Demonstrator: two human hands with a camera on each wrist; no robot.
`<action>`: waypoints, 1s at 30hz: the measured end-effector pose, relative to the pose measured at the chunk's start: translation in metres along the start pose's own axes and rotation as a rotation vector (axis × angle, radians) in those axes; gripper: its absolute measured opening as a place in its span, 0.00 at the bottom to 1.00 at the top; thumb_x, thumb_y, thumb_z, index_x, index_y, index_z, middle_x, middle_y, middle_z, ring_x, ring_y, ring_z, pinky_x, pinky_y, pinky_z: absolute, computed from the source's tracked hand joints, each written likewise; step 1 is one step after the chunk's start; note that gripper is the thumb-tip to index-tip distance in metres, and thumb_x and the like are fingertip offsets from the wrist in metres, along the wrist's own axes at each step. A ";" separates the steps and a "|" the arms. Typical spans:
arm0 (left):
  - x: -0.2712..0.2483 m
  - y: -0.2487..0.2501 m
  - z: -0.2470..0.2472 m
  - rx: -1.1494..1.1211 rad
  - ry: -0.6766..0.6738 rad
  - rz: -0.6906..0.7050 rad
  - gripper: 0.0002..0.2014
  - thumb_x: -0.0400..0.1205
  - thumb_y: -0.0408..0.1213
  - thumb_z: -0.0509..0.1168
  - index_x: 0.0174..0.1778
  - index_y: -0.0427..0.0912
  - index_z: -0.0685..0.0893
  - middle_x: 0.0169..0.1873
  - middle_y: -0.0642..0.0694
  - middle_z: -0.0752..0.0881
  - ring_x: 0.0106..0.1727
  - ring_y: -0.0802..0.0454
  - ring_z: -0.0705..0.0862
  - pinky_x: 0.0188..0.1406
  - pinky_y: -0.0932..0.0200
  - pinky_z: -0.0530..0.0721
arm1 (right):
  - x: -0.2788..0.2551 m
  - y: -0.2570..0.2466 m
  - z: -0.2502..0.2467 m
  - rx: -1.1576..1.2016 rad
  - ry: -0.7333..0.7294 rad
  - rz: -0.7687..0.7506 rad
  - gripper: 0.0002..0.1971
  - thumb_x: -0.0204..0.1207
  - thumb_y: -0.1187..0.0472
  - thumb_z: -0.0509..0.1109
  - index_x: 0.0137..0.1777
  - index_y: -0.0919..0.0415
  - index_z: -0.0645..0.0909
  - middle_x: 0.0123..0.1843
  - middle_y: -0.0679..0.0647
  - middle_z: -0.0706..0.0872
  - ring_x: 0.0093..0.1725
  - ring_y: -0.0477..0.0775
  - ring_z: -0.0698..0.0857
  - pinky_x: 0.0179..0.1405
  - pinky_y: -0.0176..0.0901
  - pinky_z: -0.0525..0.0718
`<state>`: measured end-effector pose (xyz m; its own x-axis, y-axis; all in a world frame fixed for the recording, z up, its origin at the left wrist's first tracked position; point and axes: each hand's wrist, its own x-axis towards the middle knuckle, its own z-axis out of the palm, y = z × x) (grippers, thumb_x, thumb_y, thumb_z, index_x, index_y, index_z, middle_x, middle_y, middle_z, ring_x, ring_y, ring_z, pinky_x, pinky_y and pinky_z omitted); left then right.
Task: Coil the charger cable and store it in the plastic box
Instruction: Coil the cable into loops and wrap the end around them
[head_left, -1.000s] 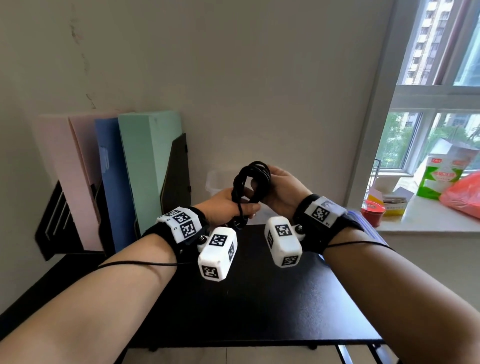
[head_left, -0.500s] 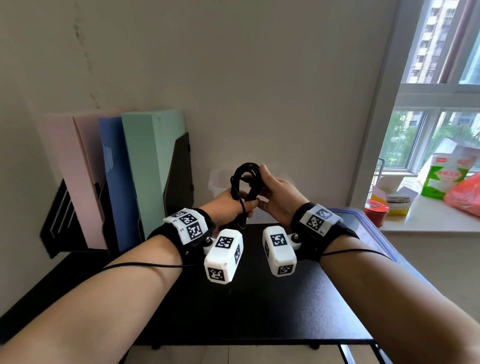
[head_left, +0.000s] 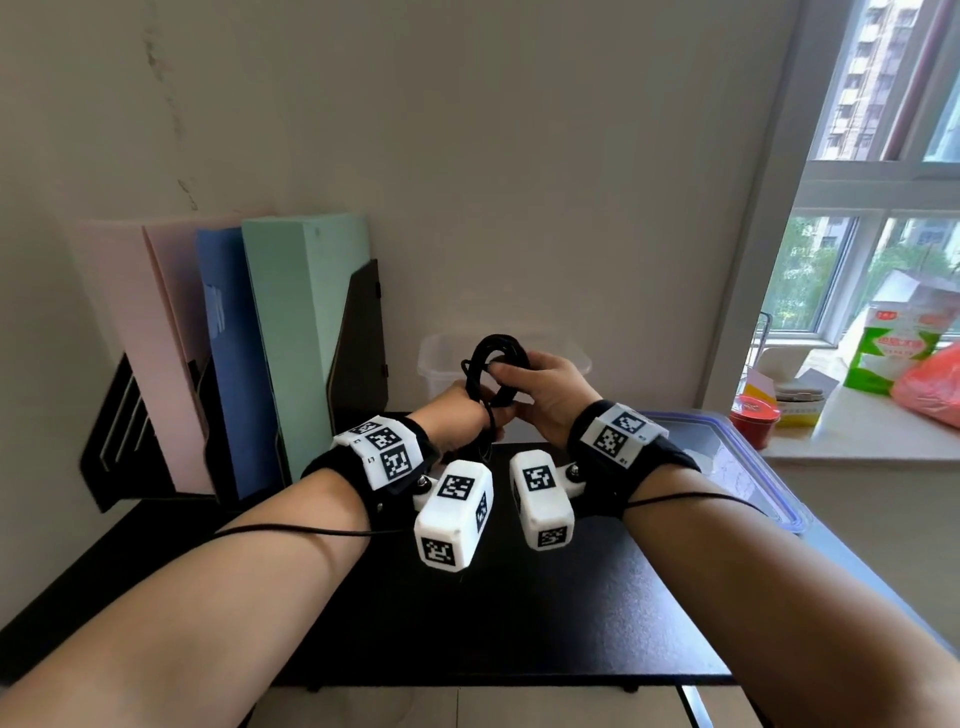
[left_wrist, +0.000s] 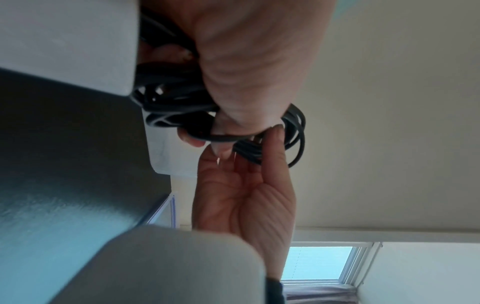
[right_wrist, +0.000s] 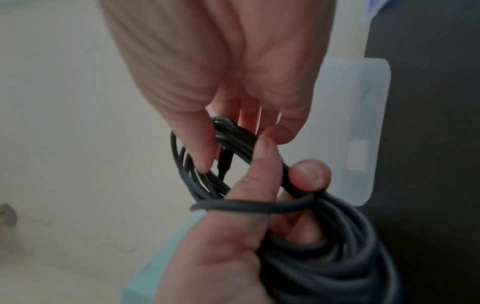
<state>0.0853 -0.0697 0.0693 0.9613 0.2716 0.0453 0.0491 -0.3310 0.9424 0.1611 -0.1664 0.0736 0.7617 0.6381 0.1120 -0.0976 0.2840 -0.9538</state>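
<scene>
1. Both hands up over the black desk (head_left: 519, 613), working the charger cable (head_left: 497, 358). It's a bundle of black loops held in the air, not yet in the plastic box (head_left: 441, 358).
2. L hand (head_left: 457, 415) grips the lower part of the bundle, fingers and thumb curled round the strands. One loose strand runs across my L thumb (right_wrist: 249, 185) in the R wrist view.
3. R hand (head_left: 545, 395) pinches the top of the loops, thumb on the near side, fingers behind.
4. Change vs a sec ago: the bundle sits lower and closer in to me. Loops look tighter, less slack hanging under the L hand. R thumb now lies across the front of the coil, where before the hand cupped it from behind.
5. Reading: coiling nearly done, this looks like the last wrap or tuck of the tail end. Can't tell where the plug end is.
6. Box stands at the back by the wall, just behind the hands, open top. Its lid (head_left: 753, 467) seems to lie to the R on the desk edge.
7. Next, I judge: secure the tail so the loops don't spring, then reach fwd and drop the coil in.
</scene>
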 end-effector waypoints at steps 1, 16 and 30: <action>0.001 0.000 0.001 -0.009 0.009 -0.007 0.04 0.81 0.32 0.64 0.50 0.39 0.77 0.28 0.46 0.78 0.17 0.64 0.79 0.19 0.70 0.77 | 0.001 0.001 0.000 0.030 0.010 0.008 0.09 0.76 0.73 0.67 0.55 0.70 0.78 0.41 0.60 0.85 0.32 0.50 0.88 0.29 0.44 0.87; 0.002 0.001 -0.001 -0.206 -0.045 -0.051 0.14 0.83 0.27 0.60 0.63 0.45 0.73 0.32 0.43 0.79 0.29 0.55 0.81 0.20 0.65 0.79 | 0.001 0.012 -0.001 -0.072 0.102 -0.128 0.21 0.72 0.78 0.66 0.62 0.62 0.68 0.44 0.59 0.84 0.34 0.52 0.84 0.23 0.42 0.82; 0.002 0.008 -0.012 -0.278 -0.173 -0.249 0.07 0.85 0.29 0.56 0.43 0.43 0.77 0.26 0.46 0.85 0.22 0.55 0.84 0.24 0.64 0.83 | -0.009 0.005 0.005 -0.247 0.017 -0.335 0.27 0.69 0.82 0.64 0.57 0.48 0.71 0.41 0.57 0.82 0.36 0.55 0.86 0.26 0.42 0.85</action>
<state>0.0839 -0.0607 0.0811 0.9619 0.1489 -0.2292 0.2335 -0.0113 0.9723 0.1509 -0.1672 0.0691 0.7360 0.5270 0.4249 0.3127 0.2920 -0.9038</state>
